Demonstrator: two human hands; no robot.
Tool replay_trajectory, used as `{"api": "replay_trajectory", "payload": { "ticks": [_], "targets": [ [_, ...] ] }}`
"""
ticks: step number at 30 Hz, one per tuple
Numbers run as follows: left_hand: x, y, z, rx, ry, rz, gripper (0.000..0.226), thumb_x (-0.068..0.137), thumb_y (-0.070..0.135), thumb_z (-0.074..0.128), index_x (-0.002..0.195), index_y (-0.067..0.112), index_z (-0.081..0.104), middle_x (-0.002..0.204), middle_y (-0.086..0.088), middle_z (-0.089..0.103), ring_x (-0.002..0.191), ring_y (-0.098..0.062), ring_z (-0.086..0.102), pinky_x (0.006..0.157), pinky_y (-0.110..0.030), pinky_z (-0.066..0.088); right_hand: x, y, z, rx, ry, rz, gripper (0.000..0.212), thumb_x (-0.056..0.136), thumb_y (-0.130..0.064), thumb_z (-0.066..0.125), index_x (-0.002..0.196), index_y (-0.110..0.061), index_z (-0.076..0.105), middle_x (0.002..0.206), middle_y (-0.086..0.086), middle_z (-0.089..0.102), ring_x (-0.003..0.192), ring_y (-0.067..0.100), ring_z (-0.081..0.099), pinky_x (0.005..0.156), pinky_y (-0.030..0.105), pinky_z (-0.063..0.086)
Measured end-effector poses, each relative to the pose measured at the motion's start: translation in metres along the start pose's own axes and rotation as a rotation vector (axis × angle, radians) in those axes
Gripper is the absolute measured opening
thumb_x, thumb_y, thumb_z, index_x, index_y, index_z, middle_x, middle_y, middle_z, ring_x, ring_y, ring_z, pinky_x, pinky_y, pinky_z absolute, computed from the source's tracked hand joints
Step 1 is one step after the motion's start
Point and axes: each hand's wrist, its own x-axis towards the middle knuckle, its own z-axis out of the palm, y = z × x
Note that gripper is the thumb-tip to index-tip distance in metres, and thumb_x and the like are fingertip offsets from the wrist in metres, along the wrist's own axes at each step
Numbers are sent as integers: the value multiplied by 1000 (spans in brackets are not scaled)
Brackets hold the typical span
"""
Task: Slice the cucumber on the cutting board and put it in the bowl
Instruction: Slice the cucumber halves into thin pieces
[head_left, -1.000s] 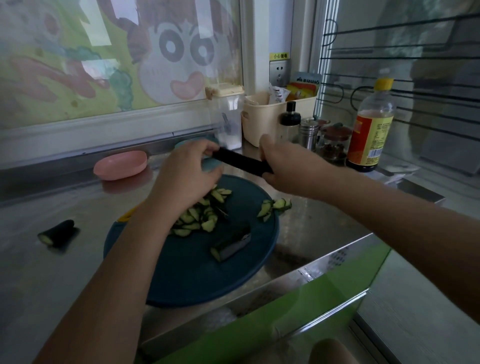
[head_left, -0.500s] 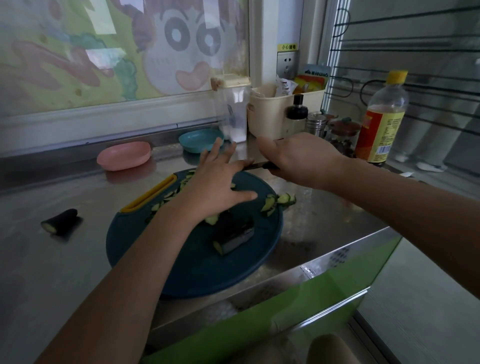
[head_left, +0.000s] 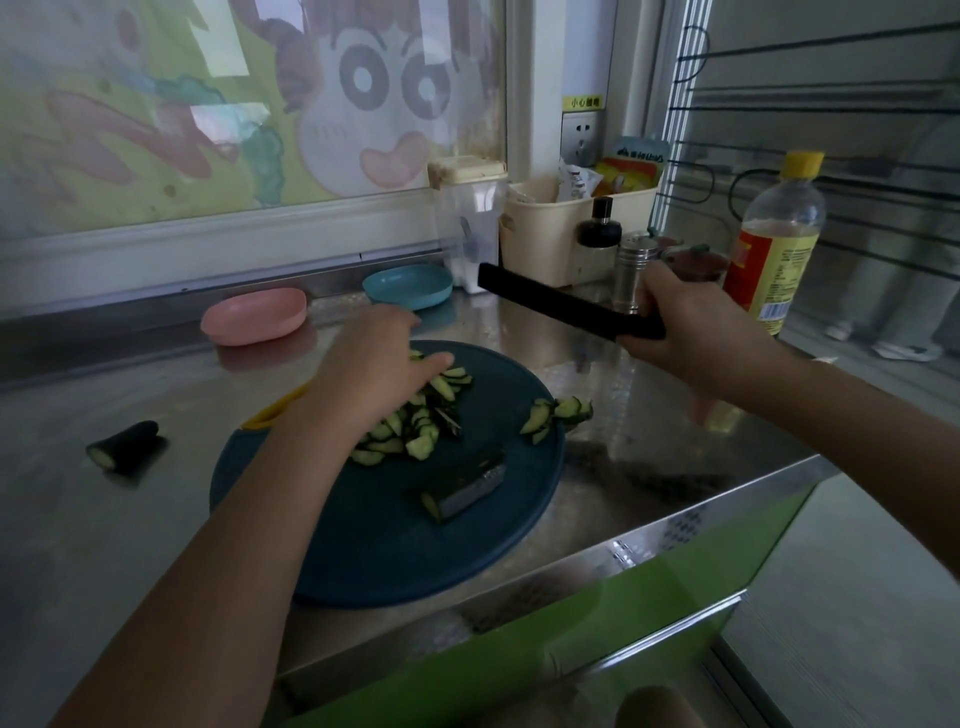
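**Slices heaped, knife in the air**

The steel counter (head_left: 649, 441) carries a round dark-blue cutting board (head_left: 374, 540). There's the left hand (head_left: 374, 364), palm down on the heap of cucumber slices (head_left: 410, 431), fingers loosely straight, hiding part of the pile. The right hand (head_left: 691, 327) grips a black knife (head_left: 561, 304) above the counter, its blade crossing in front of the cream caddy (head_left: 545, 234). A pink bowl (head_left: 254, 316) and a teal bowl (head_left: 408, 285) sit behind the board. An uncut cucumber chunk (head_left: 462, 486) lies mid-board, and a stub (head_left: 124, 446) rests on the counter to the left.
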Motion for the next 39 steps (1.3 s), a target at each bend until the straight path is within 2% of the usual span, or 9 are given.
{"api": "replay_trajectory", "payload": {
  "ticks": [3,8,13,16,24,26,30,35,39],
  "targets": [
    [-10,33,12,-206,-105,173,46,84,44,66,124,24,57,126,5,56,109,-10,53,84,-22,38,-3,1,4,44,-5,70,32,82,-19,69,88,-11,39,77,4,53,68,21,51,58,33,42],
    [-8,55,43,-202,-391,334,61,85,48,64,139,27,44,143,7,45,127,-10,44,97,-17,33,-4,-3,10,97,-8,140,34,82,-23,70,87,-10,39,75,6,53,61,15,47,51,25,38],
    [1,56,56,-182,-279,319,32,85,34,64,114,22,61,116,3,60,105,-13,55,87,-26,44,-3,-8,15,230,-28,216,33,81,-22,71,90,-8,42,78,10,59,58,18,56,51,33,45],
    [5,45,53,-155,-212,275,24,84,30,65,105,20,64,106,6,59,94,-8,51,79,-23,42,-3,-10,16,276,-53,259,34,82,-23,71,88,-11,40,73,7,59,53,17,58,42,24,42],
    [13,7,41,-69,-205,140,20,84,28,64,104,22,65,99,7,53,95,-8,42,80,-24,37,-12,-18,17,409,-117,379,32,84,-21,69,90,-10,40,70,5,61,45,12,54,36,15,38],
    [12,8,38,-27,-200,139,20,85,27,64,104,21,65,99,5,58,101,-13,46,91,-29,38,-15,-25,18,441,-126,399,31,85,-21,68,90,-11,39,70,6,62,44,12,53,37,17,38],
    [10,4,27,57,-211,107,22,86,26,63,106,18,65,95,7,52,101,-13,48,111,-35,22,-21,-36,23,463,-146,396,32,84,-21,69,88,-13,38,68,7,62,37,9,51,36,21,40],
    [10,-10,15,193,-257,52,18,85,31,62,98,20,67,101,1,66,109,-19,53,114,-34,11,-25,-46,34,485,-158,397,32,84,-18,68,89,-12,37,66,9,61,31,8,48,35,24,39],
    [5,-15,7,194,-273,70,28,90,36,58,111,20,66,115,0,65,122,-21,47,116,-36,0,-27,-54,40,495,-163,392,31,84,-18,68,87,-13,37,63,7,61,29,6,47,33,21,38]
  ]
}}
